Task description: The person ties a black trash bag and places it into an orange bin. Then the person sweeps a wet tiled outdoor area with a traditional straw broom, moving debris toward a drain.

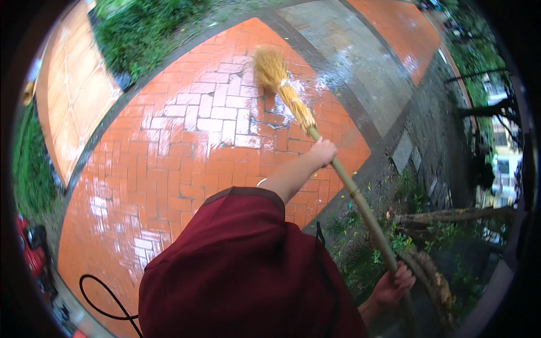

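Note:
Both my hands grip a straw broom (298,105) with a long bamboo handle. My left hand (323,152) is closed around the handle just behind the bound straw. Farther back, at the lower right, my right hand (394,283) holds the same handle near its rear end. The broom slants up and to the left, and its bristles (269,67) are blurred over wet, shiny orange brick paving (169,169). Whether the bristle tips touch the bricks is hard to tell. A maroon sleeve (241,211) covers my upper left arm.
A black cable or hose (101,314) loops at the lower left. Light tiled paving (69,93) and grass (143,34) border the bricks. Beyond a dark edge lies a wet concrete strip (342,55). At right are soil, stone slabs (401,152) and tree roots or logs (435,279).

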`<state>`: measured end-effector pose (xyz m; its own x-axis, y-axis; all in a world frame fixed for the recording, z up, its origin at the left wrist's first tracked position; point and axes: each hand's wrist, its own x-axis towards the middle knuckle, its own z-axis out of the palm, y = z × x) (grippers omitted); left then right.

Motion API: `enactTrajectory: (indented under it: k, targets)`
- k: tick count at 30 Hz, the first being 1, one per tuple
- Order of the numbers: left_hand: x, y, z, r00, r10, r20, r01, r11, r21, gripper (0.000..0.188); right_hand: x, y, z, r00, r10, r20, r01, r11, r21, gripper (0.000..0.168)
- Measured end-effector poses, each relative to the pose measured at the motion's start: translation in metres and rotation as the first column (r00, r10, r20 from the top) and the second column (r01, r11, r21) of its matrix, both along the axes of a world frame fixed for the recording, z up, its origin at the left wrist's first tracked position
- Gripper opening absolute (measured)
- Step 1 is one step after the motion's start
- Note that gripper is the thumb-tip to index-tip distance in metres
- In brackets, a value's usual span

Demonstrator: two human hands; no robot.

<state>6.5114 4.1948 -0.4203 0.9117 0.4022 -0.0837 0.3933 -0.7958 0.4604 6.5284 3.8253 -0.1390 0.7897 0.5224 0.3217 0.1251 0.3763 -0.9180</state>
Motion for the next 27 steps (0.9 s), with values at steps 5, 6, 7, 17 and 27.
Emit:
enactTrajectory:
  k: [5,6,7,17,27]
  targets:
    - [0.027,0.042,0.075,0.993,-0.100,0.069,0.094,0.993,0.078,0.009,0.086,0.025,0.020,0.992,0.124,-0.035,-0.101,0.916,0.387,0.029]
    - [0.018,0.046,0.083,0.985,-0.079,0.154,0.062,0.992,0.112,0.009,0.101,0.031,0.025,0.983,0.156,-0.097,-0.101,0.900,0.424,0.029]
    - [0.004,0.050,0.088,0.984,-0.039,0.172,0.015,0.990,0.138,0.008,0.113,0.041,0.028,0.960,0.254,-0.117,-0.176,0.875,0.451,0.028]
    - [-0.198,0.255,-0.006,0.900,0.269,-0.342,-0.340,0.925,-0.169,0.025,0.106,0.368,-0.070,0.756,0.521,-0.396,-0.410,0.849,0.334,0.024]
    - [0.014,0.327,0.005,0.852,-0.503,-0.144,0.461,0.852,-0.247,0.014,0.010,0.365,0.043,0.948,-0.230,-0.219,0.282,0.926,0.252,0.030]
